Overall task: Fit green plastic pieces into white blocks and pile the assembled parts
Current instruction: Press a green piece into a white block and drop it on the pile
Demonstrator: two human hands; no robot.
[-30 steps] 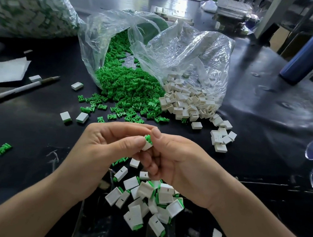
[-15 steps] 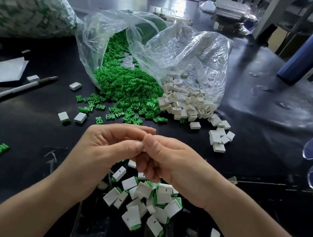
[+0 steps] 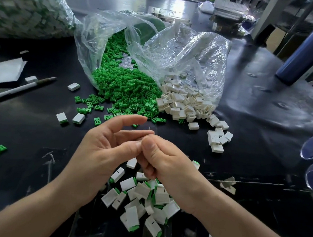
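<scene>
Bright daylight, table [image 3: 265, 116] glare, perhaps blurred edges

Small bright-green plastic pieces [image 3: 128, 89]: 12 o'clock. Off-white rectangular plastic blocks [image 3: 185, 104]: 1 o'clock. Assembled white blocks with green ends [image 3: 162, 196], several bearing a short dark line: 6 o'clock. Glossy black table surface [image 3: 252, 155]. Dark-blue cylindrical bottle [image 3: 305, 54]: 2 o'clock.

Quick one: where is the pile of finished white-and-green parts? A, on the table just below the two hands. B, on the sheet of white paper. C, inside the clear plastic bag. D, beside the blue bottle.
A: the pile of assembled parts lies loose on the dark table, directly under the left hand and right hand, on the person's side of them.
</scene>
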